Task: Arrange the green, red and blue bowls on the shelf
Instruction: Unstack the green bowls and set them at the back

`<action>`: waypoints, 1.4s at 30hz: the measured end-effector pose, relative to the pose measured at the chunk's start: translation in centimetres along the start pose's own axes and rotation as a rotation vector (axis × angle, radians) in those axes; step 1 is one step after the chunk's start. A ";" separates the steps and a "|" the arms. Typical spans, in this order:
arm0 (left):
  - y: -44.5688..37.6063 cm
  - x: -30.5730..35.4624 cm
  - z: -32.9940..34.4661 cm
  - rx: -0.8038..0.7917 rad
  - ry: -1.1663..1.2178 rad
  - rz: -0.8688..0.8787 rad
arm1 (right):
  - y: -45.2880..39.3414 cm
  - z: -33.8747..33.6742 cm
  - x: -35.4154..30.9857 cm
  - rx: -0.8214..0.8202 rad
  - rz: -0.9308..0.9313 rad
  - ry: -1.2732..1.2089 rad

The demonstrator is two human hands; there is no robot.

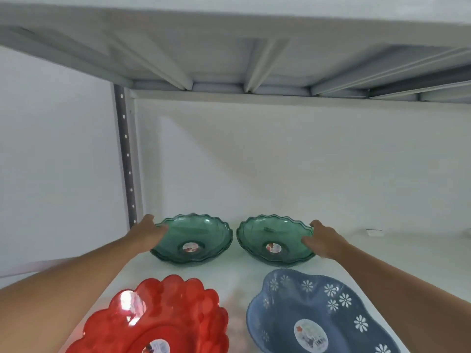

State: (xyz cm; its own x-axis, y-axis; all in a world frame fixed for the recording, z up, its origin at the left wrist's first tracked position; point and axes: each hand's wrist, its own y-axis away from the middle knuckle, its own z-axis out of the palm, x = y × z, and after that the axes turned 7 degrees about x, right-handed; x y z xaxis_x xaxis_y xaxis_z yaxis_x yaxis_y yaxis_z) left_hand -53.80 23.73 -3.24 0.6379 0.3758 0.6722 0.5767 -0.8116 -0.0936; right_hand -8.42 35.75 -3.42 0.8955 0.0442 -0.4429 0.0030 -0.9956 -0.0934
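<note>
My left hand grips left green bowl rim at 9 o'clock, right hand grips right green bowl at 3, fingers curled; both sit on shelf. Prob. light, stiff, slippery plastic.

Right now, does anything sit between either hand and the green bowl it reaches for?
Nothing visible. The left hand touches the left green bowl; the right hand touches the right green bowl.
</note>
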 end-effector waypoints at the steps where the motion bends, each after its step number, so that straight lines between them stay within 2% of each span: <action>1: -0.1 0.1 0.3 -0.011 0.021 -0.033 | -0.3 0.3 0.1 -0.027 0.008 -0.026; 6: -0.4 0.5 1.8 -0.048 0.081 -0.118 | -1.8 1.4 0.5 -0.066 0.136 -0.314; 9: -0.3 0.7 1.9 -0.053 0.149 -0.133 | -2.0 1.6 0.6 -0.075 0.137 -0.357; 14: -0.6 1.6 1.4 0.014 0.195 -0.109 | -2.1 0.8 1.5 0.028 0.198 -0.419; 18: -0.5 2.7 2.0 -0.024 0.223 -0.084 | -1.6 -0.5 3.4 0.071 0.261 -0.450; 26: 1.2 7.8 3.6 -0.061 0.251 -0.045 | 0.7 -3.7 8.7 0.161 0.381 -0.543; 30: 3.6 12.2 4.8 -0.024 0.250 -0.037 | 1.4 -6.2 12.0 0.167 0.458 -0.634; 37: 10.2 19.5 10.0 -0.033 0.322 -0.077 | 0.9 -10.0 20.0 0.151 0.415 -0.668; 42: 14.4 23.8 14.6 0.007 0.339 -0.106 | 0.2 -13.0 27.2 0.138 0.335 -0.573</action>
State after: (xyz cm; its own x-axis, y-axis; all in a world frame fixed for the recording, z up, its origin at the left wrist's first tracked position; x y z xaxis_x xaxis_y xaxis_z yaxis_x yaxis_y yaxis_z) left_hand -22.84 27.55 0.67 0.3699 0.2868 0.8837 0.6346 -0.7727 -0.0149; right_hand 21.72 35.64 -3.87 0.4605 -0.1906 -0.8670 -0.3246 -0.9452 0.0353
